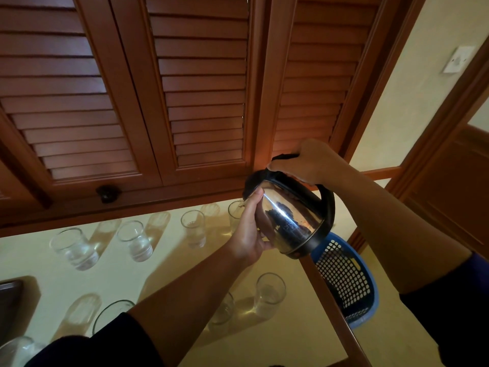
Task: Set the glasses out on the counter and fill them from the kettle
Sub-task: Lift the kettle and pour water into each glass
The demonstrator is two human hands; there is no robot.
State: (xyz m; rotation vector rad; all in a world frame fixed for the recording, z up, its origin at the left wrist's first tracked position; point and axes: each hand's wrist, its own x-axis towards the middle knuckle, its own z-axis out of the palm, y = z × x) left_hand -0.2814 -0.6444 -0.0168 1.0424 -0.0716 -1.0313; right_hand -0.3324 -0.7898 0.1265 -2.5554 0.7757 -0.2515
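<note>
A shiny steel kettle [288, 218] with a black lid and handle is tipped to the left, its spout over a clear glass [235, 211] at the back of the cream counter [164, 263]. My right hand [307, 161] grips the kettle's handle from above. My left hand [250, 231] presses against the kettle's steel side, partly hiding the glass under the spout. Several more clear glasses stand on the counter: one at the far left [72, 247], one beside it [135, 241], one in the middle [194, 229], and one near the right edge [268, 294]. My left forearm partly hides another glass [222, 312].
Brown louvred cabinet doors [206, 88] hang above the counter, with a dark knob [107, 193]. A blue perforated basket [346, 279] sits beyond the counter's wooden right edge. A wide glass bowl rim [113, 312] and a dark sink corner [10, 300] lie at the lower left.
</note>
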